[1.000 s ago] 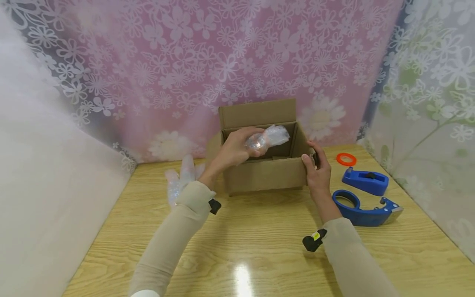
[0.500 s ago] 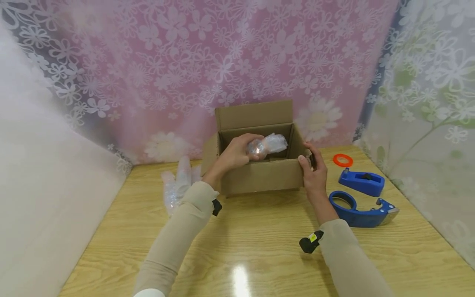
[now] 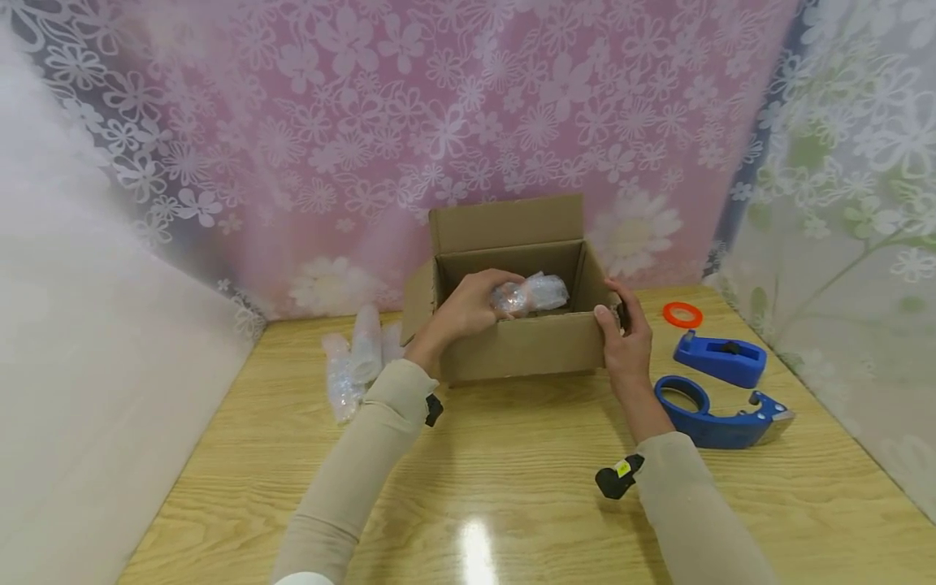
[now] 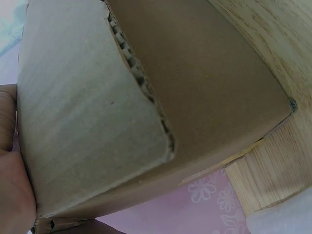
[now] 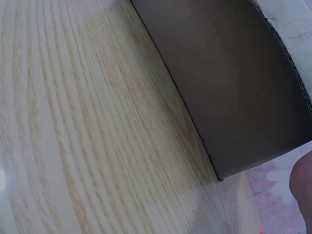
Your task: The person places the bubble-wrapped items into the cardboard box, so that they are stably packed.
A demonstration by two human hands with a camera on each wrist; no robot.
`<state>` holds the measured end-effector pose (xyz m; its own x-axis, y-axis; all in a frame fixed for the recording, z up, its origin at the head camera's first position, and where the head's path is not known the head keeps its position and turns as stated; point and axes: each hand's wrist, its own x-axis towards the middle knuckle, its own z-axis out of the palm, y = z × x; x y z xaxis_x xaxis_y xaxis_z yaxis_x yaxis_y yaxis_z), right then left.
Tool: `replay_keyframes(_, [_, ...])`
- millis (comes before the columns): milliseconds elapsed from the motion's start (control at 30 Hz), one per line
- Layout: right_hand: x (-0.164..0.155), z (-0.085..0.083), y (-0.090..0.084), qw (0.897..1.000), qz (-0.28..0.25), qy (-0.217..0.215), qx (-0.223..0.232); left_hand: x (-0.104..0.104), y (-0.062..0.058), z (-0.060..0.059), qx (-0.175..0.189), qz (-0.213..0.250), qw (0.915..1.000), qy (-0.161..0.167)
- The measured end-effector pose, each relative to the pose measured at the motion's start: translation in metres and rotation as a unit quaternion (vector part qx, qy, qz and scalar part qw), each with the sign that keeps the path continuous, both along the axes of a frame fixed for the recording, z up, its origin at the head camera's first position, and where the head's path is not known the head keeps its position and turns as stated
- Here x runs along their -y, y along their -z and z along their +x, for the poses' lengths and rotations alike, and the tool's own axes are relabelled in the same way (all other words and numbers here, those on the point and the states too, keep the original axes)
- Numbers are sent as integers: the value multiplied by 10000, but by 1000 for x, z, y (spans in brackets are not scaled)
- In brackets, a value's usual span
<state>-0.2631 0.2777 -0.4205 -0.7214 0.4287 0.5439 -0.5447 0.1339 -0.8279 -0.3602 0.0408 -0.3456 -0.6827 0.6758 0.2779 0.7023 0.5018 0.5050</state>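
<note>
In the head view an open cardboard box [image 3: 522,349] stands on the wooden table with its back flap raised. My left hand [image 3: 471,305] reaches over the box's left front edge and grips a bubble-wrapped bundle [image 3: 544,292], which lies low in the box's opening. What the wrap covers cannot be made out. At the box's right front corner my right hand [image 3: 627,337] grips the wall, thumb on the front edge and fingers round the side. The left wrist view shows a cardboard flap [image 4: 83,112] close up; the right wrist view shows the box's front wall [image 5: 219,87].
Left of the box lie several bubble-wrap pieces [image 3: 366,345]. On the right are an orange tape roll [image 3: 682,314], a blue desktop tape dispenser [image 3: 720,357] and a blue hand-held tape dispenser [image 3: 724,429] with a metal end. A flowered curtain [image 3: 351,162] hangs behind the box.
My left hand has lowered the bubble-wrapped bundle from above the box's rim down into the opening. My right hand keeps its hold on the box corner.
</note>
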Motion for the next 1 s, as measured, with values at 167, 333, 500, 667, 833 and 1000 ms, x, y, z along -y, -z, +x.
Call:
replay_keyframes(167, [0, 1, 0, 9999, 68, 2, 78, 0, 1, -2, 96, -95, 9999, -9])
replay_keyframes(333, [-1, 1, 0, 9999, 30, 40, 108, -1, 2, -3, 293, -158, 9994, -21])
replay_keyframes(500, [-2, -5, 5, 10000, -19, -22, -10, 0, 1, -3, 305, -168, 9994, -68])
replay_keyframes(667, [-11, -19, 20, 9999, -78, 38, -74, 1, 0, -3, 394, -93, 9991, 122])
replay_keyframes(833, [-11, -20, 22, 9999, -81, 35, -67, 0, 1, -3, 341, 8, 9990, 304])
replay_keyframes(1000, [-2, -8, 8, 9999, -59, -84, -42, 1, 3, -3, 144, 58, 9995, 285])
